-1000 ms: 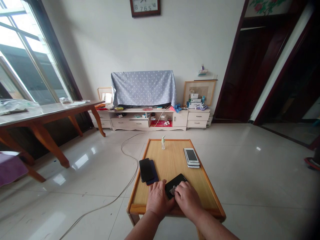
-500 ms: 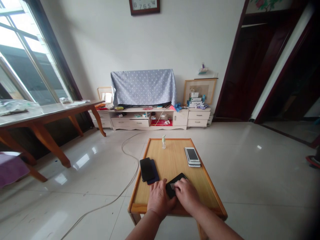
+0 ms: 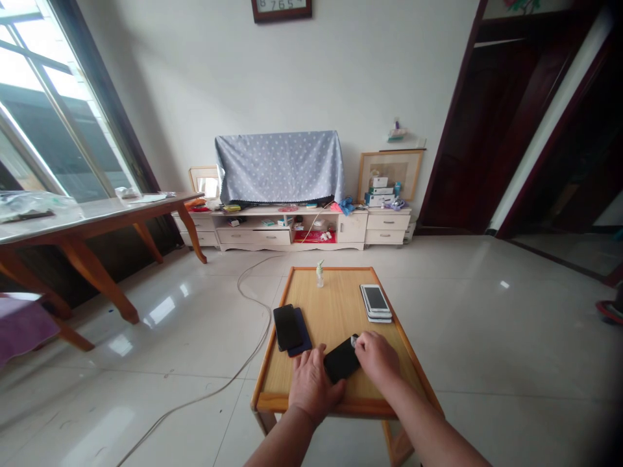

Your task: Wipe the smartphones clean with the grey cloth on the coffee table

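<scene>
A black smartphone (image 3: 342, 360) lies tilted on the small wooden table (image 3: 328, 295), its dark face upward. My left hand (image 3: 311, 383) holds its left side, thumb along the near edge and fingers at the far left corner. At the phone's upper right end, my right hand (image 3: 377, 358) pinches a small whitish wipe (image 3: 354, 340) against the surface; most of the wipe is hidden by the fingers. Just beyond my left hand, a black phone (image 3: 288, 328) rests partly over a dark blue one (image 3: 304, 337).
A stack of white phones (image 3: 376, 298) sits near the table's right edge. At the far edge stands a small clear pump bottle (image 3: 320, 275). A cable (image 3: 233, 376) runs over the tiled floor on the left. A low white cabinet (image 3: 350, 230) lines the wall.
My right hand has slid the wipe from the phone's middle to its upper right end. My left hand keeps its hold on the phone. The view has tilted slightly.
</scene>
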`<action>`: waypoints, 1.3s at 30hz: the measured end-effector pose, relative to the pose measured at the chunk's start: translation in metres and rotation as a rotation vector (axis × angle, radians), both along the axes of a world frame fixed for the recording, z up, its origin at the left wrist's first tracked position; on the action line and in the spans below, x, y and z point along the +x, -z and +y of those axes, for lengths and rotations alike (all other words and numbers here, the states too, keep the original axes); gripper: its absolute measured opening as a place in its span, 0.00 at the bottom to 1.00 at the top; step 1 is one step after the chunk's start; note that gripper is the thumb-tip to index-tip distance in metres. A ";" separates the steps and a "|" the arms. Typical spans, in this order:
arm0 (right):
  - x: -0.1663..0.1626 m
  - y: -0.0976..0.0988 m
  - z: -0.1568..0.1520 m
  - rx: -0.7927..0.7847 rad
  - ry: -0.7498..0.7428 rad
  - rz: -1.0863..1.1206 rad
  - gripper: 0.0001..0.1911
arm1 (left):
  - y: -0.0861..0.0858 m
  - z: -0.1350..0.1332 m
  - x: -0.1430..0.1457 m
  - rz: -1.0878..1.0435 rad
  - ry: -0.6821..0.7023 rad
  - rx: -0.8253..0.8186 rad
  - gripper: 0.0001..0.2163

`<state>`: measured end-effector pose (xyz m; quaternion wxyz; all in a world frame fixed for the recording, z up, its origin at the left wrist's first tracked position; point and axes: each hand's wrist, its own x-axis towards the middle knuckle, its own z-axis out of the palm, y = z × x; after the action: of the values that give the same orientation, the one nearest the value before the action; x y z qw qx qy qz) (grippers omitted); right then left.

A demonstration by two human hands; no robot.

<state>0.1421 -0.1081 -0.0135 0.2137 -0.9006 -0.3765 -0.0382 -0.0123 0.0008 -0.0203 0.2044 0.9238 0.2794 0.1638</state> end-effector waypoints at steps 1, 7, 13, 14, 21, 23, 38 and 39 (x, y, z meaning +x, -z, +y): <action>0.005 -0.001 0.000 -0.002 0.024 0.000 0.11 | 0.000 0.000 0.000 0.000 -0.003 -0.003 0.36; -0.029 0.006 0.017 -0.031 -0.129 0.044 0.06 | 0.003 0.002 0.001 -0.013 0.018 0.011 0.34; -0.025 0.003 0.029 -0.035 -0.037 0.054 0.11 | 0.003 0.001 0.001 0.006 0.011 0.021 0.38; -0.024 0.002 0.030 -0.034 -0.014 0.052 0.12 | 0.003 0.001 0.001 0.002 0.012 0.022 0.38; -0.032 0.002 0.039 -0.029 -0.030 0.048 0.10 | 0.006 0.002 0.003 -0.024 0.002 0.040 0.32; -0.014 0.000 0.034 -0.028 0.036 0.042 0.12 | 0.006 0.002 0.003 -0.019 0.000 0.045 0.36; -0.014 -0.006 0.009 -0.031 0.045 0.044 0.10 | -0.002 0.000 0.004 0.048 0.004 0.038 0.34; -0.004 -0.007 0.005 -0.032 0.082 0.041 0.11 | -0.002 -0.001 0.004 0.045 0.002 0.039 0.35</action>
<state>0.1384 -0.1028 -0.0060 0.2053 -0.9191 -0.3355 -0.0223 -0.0085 0.0001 -0.0181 0.1804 0.9312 0.2799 0.1481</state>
